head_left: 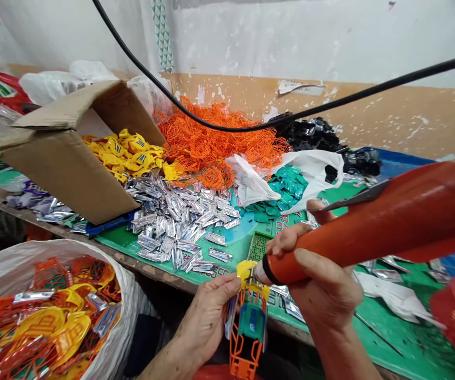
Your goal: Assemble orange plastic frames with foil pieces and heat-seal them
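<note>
My left hand pinches the side of a plastic toy vehicle with an orange frame, silver side pieces, a teal middle and a yellow part on top. Wrapped around a thick orange power screwdriver is my right hand; a grey lever runs along the tool's upper side. Its pale tip meets the yellow part, hiding the exact contact spot. The toy is held over the table's front edge.
On the green table lie silver pieces, orange frames and black parts. Yellow parts fill a tipped cardboard box. A white sack holds assembled pieces. A black cable hangs across; a red basket stands right.
</note>
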The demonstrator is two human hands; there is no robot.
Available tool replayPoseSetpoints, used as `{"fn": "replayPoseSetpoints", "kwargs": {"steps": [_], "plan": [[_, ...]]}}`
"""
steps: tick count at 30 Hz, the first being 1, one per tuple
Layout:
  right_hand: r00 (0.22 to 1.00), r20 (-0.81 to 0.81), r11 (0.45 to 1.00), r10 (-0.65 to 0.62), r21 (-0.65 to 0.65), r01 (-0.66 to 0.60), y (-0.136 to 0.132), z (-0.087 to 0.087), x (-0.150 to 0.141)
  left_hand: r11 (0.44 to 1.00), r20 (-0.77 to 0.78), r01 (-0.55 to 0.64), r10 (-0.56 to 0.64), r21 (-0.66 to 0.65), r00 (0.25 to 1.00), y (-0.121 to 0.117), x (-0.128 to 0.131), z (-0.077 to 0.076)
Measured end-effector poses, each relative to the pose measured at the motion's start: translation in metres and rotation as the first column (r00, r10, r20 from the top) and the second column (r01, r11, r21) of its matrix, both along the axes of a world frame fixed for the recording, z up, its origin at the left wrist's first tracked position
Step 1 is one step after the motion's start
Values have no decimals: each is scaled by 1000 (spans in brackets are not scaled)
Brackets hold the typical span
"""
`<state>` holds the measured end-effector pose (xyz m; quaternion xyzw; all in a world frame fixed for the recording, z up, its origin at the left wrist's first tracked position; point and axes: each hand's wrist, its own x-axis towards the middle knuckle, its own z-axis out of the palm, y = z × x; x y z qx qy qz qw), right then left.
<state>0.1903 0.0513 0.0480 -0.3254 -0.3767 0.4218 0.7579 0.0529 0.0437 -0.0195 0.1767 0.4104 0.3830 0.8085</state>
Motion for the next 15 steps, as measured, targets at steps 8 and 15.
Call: {"fn": "replayPoseSetpoints", "kwargs": {"steps": [8, 15], "plan": [[999, -30, 999, 11, -32, -12, 2, -5, -3, 1000, -28, -27, 27, -11, 999, 1, 1, -3], [999, 15, 997, -40, -69, 41, 0, -10, -8, 999, -53, -40, 40, 14, 998, -3, 2, -7]]}}
